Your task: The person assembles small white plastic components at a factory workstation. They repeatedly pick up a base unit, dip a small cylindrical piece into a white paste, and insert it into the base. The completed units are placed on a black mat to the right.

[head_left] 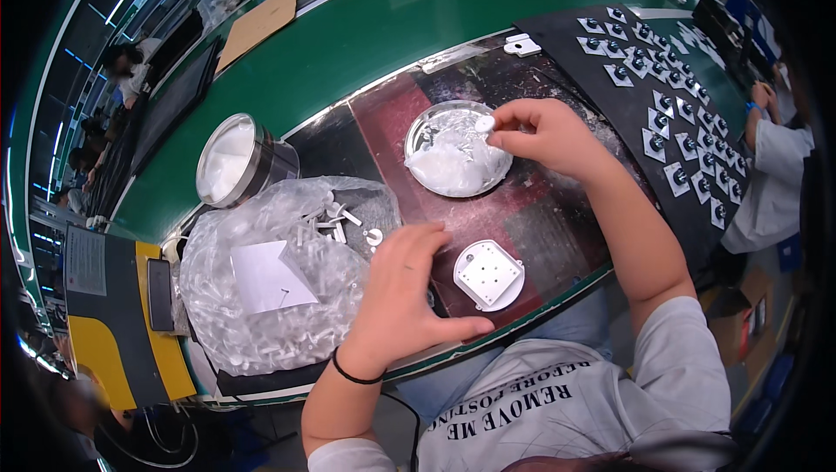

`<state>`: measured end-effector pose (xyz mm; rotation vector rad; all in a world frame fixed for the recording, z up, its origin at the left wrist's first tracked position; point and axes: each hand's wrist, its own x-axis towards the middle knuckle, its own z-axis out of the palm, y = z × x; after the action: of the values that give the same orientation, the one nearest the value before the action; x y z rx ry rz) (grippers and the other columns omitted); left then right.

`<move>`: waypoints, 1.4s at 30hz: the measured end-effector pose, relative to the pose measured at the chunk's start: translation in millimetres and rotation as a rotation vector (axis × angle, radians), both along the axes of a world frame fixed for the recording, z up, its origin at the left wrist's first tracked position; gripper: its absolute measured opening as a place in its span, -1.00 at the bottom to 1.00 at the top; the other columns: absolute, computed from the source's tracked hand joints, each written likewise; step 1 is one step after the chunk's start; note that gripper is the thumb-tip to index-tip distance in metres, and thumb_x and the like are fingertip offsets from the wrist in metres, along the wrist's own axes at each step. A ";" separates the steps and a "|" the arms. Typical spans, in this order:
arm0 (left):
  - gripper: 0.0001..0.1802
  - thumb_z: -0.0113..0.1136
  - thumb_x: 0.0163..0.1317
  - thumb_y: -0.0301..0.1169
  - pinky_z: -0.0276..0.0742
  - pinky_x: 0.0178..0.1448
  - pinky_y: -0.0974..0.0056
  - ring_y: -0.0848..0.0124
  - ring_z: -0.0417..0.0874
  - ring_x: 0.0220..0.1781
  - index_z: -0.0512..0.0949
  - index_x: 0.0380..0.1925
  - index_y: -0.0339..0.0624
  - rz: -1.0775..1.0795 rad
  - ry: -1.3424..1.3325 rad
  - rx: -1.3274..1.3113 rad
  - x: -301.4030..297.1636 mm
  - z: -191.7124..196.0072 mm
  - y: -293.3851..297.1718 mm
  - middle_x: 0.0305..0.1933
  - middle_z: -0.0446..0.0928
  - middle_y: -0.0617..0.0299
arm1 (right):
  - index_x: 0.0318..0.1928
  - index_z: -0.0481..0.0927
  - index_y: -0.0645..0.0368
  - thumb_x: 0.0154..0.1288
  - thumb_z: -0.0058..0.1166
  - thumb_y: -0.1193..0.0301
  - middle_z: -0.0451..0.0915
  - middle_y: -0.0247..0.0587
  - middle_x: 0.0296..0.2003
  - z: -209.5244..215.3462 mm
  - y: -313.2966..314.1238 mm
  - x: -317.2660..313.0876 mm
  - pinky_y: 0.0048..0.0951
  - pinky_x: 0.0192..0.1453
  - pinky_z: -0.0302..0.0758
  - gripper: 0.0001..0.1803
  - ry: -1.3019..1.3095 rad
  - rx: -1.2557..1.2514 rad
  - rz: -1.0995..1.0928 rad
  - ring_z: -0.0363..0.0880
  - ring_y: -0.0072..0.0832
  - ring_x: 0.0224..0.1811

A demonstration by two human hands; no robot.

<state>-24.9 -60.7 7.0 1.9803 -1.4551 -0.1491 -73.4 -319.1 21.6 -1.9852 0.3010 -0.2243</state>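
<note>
The left hand (402, 298) lies nearest, fingers curled and holding nothing I can see, just beside a white square plate with holes (488, 274). Beyond it the right hand (547, 134) pinches a small white disc (484, 123) over the round dish of white paste (456, 158). A loose pinch could drop the disc into the paste. The plastic bag of small white parts (270, 285), a metal tin (237, 161) and a black mat of finished pieces (664, 97) crowd the bench
</note>
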 end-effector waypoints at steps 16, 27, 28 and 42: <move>-0.09 0.54 -0.34 -0.12 0.26 0.16 0.07 0.01 0.36 0.06 0.30 0.01 -0.32 0.055 0.142 0.082 -16.5 -18.9 -13.6 -0.03 0.37 -0.06 | -0.31 0.68 0.24 -0.03 0.23 0.56 0.63 -0.26 -0.42 -19.8 30.0 -6.9 -0.51 -0.20 0.43 -0.81 0.091 0.218 0.646 0.51 -0.51 -0.29; -0.14 0.52 -0.34 -0.16 0.24 0.18 0.07 -0.01 0.36 0.07 0.33 -0.01 -0.31 0.015 0.113 0.073 -14.4 -19.6 -12.9 -0.01 0.37 -0.07 | -0.32 0.69 0.23 -0.06 0.23 0.56 0.65 -0.26 -0.43 -24.8 26.3 -5.0 -0.45 -0.20 0.44 -0.80 0.008 0.138 0.704 0.52 -0.45 -0.31; -0.14 0.52 -0.33 -0.16 0.24 0.18 0.07 -0.01 0.36 0.08 0.33 0.00 -0.31 0.014 0.113 0.072 -14.3 -19.8 -12.6 -0.01 0.37 -0.07 | -0.32 0.69 0.23 -0.06 0.23 0.56 0.65 -0.26 -0.43 -25.2 26.4 -4.9 -0.45 -0.20 0.44 -0.80 0.001 0.142 0.709 0.52 -0.44 -0.32; -0.15 0.50 -0.29 -0.15 0.24 0.20 0.05 0.01 0.35 0.08 0.33 0.01 -0.30 -0.002 0.114 0.095 -13.2 -20.6 -12.1 -0.03 0.38 -0.04 | -0.31 0.68 0.21 -0.09 0.24 0.54 0.64 -0.26 -0.41 -21.7 29.1 -5.6 -0.44 -0.20 0.45 -0.78 -0.085 -0.007 0.751 0.52 -0.39 -0.30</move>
<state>-38.1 -72.8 -13.6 2.0113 -1.3996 -0.3321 -79.0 -290.0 0.0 -1.9508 -0.5016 0.1732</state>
